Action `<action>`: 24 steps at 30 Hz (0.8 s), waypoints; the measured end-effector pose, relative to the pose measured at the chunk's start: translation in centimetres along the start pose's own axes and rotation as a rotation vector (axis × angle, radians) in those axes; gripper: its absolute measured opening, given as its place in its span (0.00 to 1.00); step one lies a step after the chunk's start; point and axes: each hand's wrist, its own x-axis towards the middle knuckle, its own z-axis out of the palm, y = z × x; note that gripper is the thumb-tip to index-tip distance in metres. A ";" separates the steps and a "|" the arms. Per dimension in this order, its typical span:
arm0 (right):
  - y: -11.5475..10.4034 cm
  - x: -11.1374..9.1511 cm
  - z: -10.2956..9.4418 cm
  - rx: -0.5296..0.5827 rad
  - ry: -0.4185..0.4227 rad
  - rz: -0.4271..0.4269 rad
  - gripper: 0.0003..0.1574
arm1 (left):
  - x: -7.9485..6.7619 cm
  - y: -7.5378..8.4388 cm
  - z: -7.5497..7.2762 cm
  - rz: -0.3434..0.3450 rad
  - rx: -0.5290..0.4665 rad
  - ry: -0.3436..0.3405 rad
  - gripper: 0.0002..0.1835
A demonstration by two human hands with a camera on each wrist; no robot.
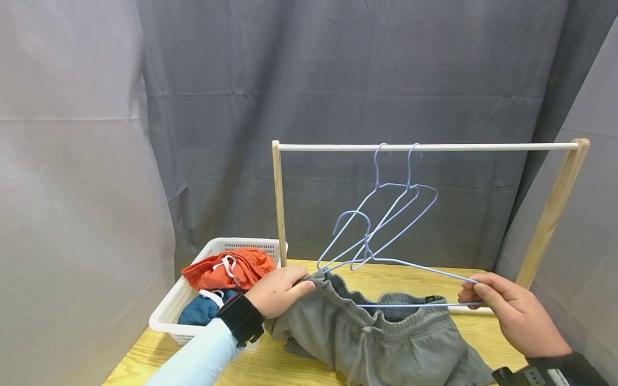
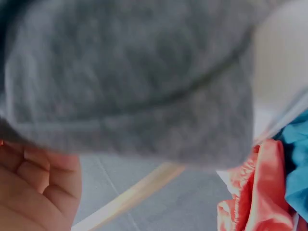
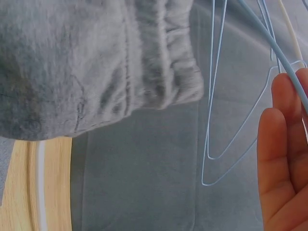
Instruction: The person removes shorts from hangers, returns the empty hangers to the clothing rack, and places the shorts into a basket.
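Grey drawstring shorts hang above the table, their elastic waistband gaping open. My left hand grips the waistband at its left end, thumb on the outside. A light blue wire hanger has its left end inside the waistband, while its right end sticks out past the shorts. That right end is pinched by my right hand between thumb and fingers. In the left wrist view the grey cloth covers most of the picture and hides my left fingertips. The right wrist view shows the hanger wire across my right fingers.
Behind the shorts stands a rack with a white rail and wooden posts. Two more blue wire hangers hang from the rail. At left, a white basket holds orange shorts and a blue garment.
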 end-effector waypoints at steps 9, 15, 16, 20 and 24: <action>0.1 -0.1 -0.3 -0.003 -0.001 -0.006 0.14 | -0.8 -0.9 0.1 0.002 0.065 -0.062 0.15; 0.3 -0.2 -0.6 -0.017 -0.001 0.007 0.14 | -1.4 -1.6 0.3 -0.033 0.133 -0.109 0.15; 0.4 -0.3 -0.7 -0.019 -0.002 0.016 0.14 | -1.5 -1.6 0.3 -0.046 0.145 -0.116 0.15; 0.4 -0.4 -1.2 -0.036 -0.004 0.064 0.14 | -1.6 -1.8 0.3 -0.087 0.189 -0.136 0.12; 0.2 -0.6 -1.5 -0.058 -0.001 0.095 0.13 | -1.6 -1.7 0.2 -0.149 0.216 -0.147 0.12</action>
